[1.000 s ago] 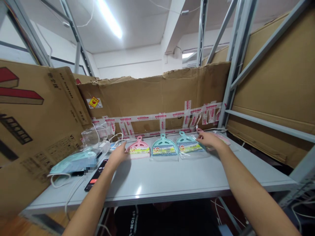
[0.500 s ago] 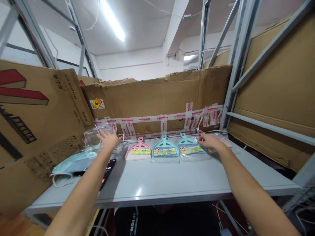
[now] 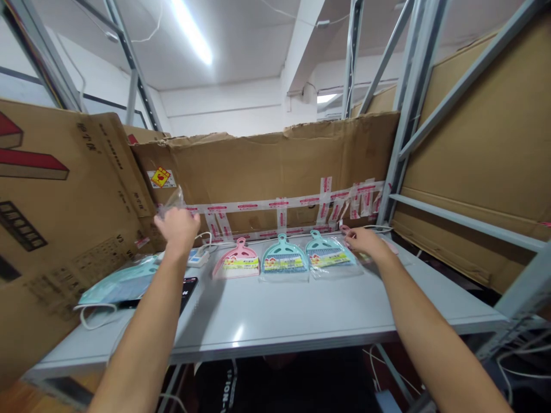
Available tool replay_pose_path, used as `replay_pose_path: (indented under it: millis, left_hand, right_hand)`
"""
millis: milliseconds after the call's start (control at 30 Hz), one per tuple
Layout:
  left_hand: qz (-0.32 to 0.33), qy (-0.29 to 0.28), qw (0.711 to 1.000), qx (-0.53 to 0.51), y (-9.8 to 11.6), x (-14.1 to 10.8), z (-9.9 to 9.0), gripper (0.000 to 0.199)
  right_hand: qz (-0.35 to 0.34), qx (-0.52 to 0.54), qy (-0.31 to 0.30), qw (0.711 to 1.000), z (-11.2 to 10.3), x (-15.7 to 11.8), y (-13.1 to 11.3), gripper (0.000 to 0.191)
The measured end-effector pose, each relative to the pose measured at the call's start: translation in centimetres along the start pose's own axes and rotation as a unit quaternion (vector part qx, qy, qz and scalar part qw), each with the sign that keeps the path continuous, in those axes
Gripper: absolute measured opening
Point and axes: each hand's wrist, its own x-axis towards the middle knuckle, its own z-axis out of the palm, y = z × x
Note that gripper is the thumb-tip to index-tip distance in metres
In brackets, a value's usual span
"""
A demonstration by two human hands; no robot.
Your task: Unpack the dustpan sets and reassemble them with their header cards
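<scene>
Well, the left hand point(image 3: 176, 228) was raised above the far edge of the grey metal tabletop point(image 3: 279, 310), with its fingers against a crumpled clear plastic bag point(image 3: 171, 202) that showed just above them. I could not tell whether that grip had closed on the thin film. The right hand point(image 3: 365, 243) lay palm down in an open grip, touching a pink plastic dustpan in a clear wrapper point(image 3: 390, 246), mostly hidden beneath it.

To the left of that hand stood a row of three wrapped, rounded dustpans with looped handles: a mint-teal one point(image 3: 327, 255), a second mint-teal one point(image 3: 283, 258) and a pink one point(image 3: 236, 261). Each carried a yellow-green card label with a small house picture, but its writing was too small to read. Farther left lay a flat mint-teal plastic package point(image 3: 118, 285) with a white cable point(image 3: 94, 321) curling beside it, near a black smartphone point(image 3: 188, 287) and a white power strip point(image 3: 198, 258). Behind them rose a torn corrugated cardboard sheet point(image 3: 267, 155), banded with red-and-white printed tape point(image 3: 279, 203) and bearing a yellow diamond sticker point(image 3: 160, 178).
</scene>
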Motion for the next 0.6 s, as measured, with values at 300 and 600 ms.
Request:
replay_pose_path:
  millis: [300, 600]
  left_hand:
    - [0.138, -0.220, 0.726, -0.637, 7.3, -7.6, -2.2, 0.061]
    - [0.087, -0.374, 0.690, -0.614, 7.3, -10.5, 6.0, 0.114]
  right_hand:
    - [-0.126, 0.211, 0.172, 0.954, -0.4, -3.1, -6.8, 0.043]
    - [-0.188, 0.625, -0.185, 0.735, 1.5, -6.6, -13.0, 0.087]
